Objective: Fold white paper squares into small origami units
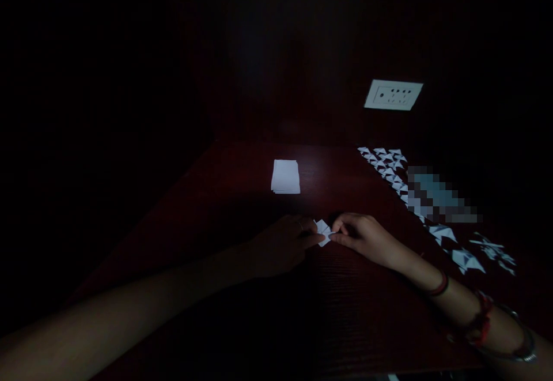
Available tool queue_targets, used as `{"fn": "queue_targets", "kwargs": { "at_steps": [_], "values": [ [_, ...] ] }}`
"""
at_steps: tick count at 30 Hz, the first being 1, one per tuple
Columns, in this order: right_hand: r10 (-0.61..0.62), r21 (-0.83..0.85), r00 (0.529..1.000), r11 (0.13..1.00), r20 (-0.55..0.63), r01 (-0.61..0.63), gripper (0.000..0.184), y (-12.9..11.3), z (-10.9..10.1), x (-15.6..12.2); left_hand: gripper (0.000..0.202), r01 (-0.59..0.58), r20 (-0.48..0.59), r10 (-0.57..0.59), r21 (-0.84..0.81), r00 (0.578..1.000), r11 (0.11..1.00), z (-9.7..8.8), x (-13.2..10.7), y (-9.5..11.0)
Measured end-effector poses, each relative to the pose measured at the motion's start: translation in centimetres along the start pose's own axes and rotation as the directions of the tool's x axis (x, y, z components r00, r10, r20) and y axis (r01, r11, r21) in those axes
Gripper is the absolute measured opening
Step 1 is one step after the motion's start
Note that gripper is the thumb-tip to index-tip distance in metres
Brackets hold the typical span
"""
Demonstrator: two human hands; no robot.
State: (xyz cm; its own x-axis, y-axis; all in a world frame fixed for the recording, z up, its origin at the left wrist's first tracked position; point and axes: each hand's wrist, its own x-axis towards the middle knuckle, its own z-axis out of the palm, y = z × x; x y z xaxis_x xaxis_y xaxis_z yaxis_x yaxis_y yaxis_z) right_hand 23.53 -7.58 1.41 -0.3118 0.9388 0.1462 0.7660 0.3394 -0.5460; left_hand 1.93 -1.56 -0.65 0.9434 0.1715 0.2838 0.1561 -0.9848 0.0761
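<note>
Between my two hands is a small piece of folded white paper [322, 232], with creases and pointed corners. My left hand [283, 245] pinches its left side between thumb and fingers, and a ring shows on one finger. On the other side, my right hand [365, 238] pinches the right corner with thumb and curled forefinger. The paper is held low over the dark red table. Beyond my hands lies a stack of white paper sheets [286, 177], slightly uneven at its edges.
Rows of folded white paper pieces [395, 179] run along the table's right side, with a larger one [467, 260] nearer me. Beside them are white paper scraps [495, 251] and a blurred-out patch. A wall socket [393, 95] is set above the dark red table [242, 162].
</note>
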Motion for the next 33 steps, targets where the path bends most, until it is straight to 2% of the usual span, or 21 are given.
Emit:
{"fn": "queue_targets", "kwargs": {
  "at_steps": [7,11,18,22,27,33],
  "values": [
    [-0.105,-0.023,0.994,0.994,-0.038,0.104,0.008,-0.6,0.2,-0.1,0.050,-0.014,-0.010,0.014,0.002,1.000,1.000,0.0,0.2,0.1],
    [-0.175,-0.071,0.984,0.982,0.013,0.176,0.011,-0.5,0.0,-0.4,0.049,0.007,0.008,-0.007,0.017,1.000,1.000,-0.2,0.2,0.2],
    [-0.237,-0.185,0.966,0.949,0.104,0.253,0.019,-0.1,-0.6,-0.6,0.043,0.043,0.052,-0.043,0.004,0.998,0.999,-0.2,0.3,0.2],
    [-0.265,-0.230,0.953,0.928,0.144,0.293,0.022,0.1,-0.7,-0.6,0.046,0.037,0.058,-0.040,0.054,0.998,0.998,0.0,0.3,0.2],
    [-0.280,-0.246,0.945,0.917,0.169,0.316,0.024,0.2,-0.7,-0.6,0.045,0.013,0.034,-0.016,0.083,0.999,0.996,0.5,0.0,-0.1],
    [-0.274,-0.194,0.948,0.933,0.161,0.303,0.021,0.2,-1.0,-0.6,0.045,0.036,0.040,-0.036,0.000,0.999,0.999,0.4,0.1,-0.2]
  ]
}}
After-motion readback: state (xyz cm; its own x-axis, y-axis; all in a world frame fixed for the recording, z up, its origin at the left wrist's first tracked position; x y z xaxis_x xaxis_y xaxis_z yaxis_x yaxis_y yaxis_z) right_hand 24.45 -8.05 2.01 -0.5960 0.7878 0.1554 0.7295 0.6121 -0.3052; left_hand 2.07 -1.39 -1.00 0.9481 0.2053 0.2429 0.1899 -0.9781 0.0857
